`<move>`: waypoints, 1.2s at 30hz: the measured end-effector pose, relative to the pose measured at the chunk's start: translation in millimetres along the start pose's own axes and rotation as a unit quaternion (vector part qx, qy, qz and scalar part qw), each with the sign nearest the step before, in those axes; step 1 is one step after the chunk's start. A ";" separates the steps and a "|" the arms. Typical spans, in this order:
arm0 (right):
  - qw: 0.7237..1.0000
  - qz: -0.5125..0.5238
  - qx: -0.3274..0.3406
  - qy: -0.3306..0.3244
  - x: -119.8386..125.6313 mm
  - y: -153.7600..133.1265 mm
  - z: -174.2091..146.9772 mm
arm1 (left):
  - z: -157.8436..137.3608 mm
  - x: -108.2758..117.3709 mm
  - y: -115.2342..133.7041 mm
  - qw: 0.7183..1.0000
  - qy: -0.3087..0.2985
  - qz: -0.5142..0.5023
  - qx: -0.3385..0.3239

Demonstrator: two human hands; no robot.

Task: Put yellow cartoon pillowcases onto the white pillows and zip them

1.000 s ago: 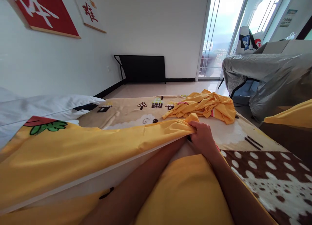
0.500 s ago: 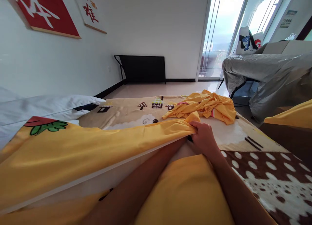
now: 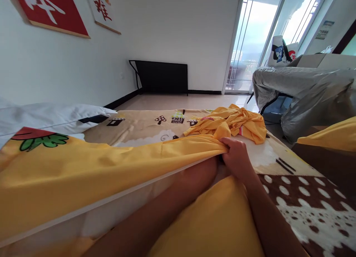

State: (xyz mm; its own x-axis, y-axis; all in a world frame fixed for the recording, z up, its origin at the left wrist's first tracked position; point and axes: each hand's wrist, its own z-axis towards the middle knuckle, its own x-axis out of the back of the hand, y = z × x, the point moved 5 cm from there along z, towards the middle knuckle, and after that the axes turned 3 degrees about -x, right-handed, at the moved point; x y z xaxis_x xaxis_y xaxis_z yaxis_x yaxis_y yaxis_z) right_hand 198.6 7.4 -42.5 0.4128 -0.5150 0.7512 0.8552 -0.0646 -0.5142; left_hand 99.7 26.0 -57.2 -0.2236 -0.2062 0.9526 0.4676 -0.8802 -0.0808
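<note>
My right hand [image 3: 238, 157] is closed on the gathered corner of a large yellow cloth [image 3: 119, 168] with a white edge strip. Pulled taut, the cloth runs from this grip to the left side of the view, where a red and green fruit print shows. My left hand [image 3: 207, 170] reaches in under the cloth's edge, right up against my right hand; its fingers are hidden. Below my forearms lies more smooth yellow fabric [image 3: 208, 220]. A crumpled yellow cloth [image 3: 236, 121] rests just beyond my hands.
A beige and brown patterned blanket [image 3: 300, 190] spreads beneath everything. White bedding [image 3: 50, 116] lies at left. A black panel [image 3: 162, 77] leans against the far wall. At right stands a plastic-covered table [image 3: 300, 81] with bags and a box, and yellow fabric [image 3: 330, 136] nearby.
My right hand has shifted slightly right and down, still gripping the cloth corner. The left part of the cloth with the fruit print has moved left, and the view has tilted a little.
</note>
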 end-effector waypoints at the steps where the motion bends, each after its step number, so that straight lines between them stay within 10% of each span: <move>1: 1.000 -0.001 0.001 -0.006 -0.1 -0.4 -0.2 | -5.4 3.1 5.0 0.999 -0.022 0.025 0.011; 6: 1.000 -0.017 0.007 -0.018 0.5 -3.2 -1.6 | -28.5 35.6 39.8 0.984 -0.166 0.048 -0.046; 10: 0.999 -0.015 0.018 -0.047 1.7 -5.8 -3.0 | -20.7 62.6 29.9 0.994 -0.004 0.105 -0.030; 13: 0.998 -0.013 0.019 -0.063 2.4 -6.4 -2.9 | -9.0 49.8 7.3 0.990 0.073 0.119 -0.035; 18: 0.994 -0.018 0.024 -0.100 -1.5 -7.7 -2.2 | 5.7 17.4 -18.8 0.998 0.022 0.039 -0.054; 36: 0.972 0.073 0.085 -0.208 12.1 6.8 -5.1 | 7.4 11.6 -26.9 0.999 0.005 -0.037 -0.040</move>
State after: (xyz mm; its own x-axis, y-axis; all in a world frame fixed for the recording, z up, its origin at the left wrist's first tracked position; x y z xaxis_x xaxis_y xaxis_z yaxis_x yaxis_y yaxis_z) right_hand 207.9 -3.6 -39.0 0.5937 -0.1158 0.7963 0.8032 0.1442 -0.5780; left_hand 90.9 50.5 -41.8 -0.2639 -0.1440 0.9537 0.3800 -0.9243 -0.0344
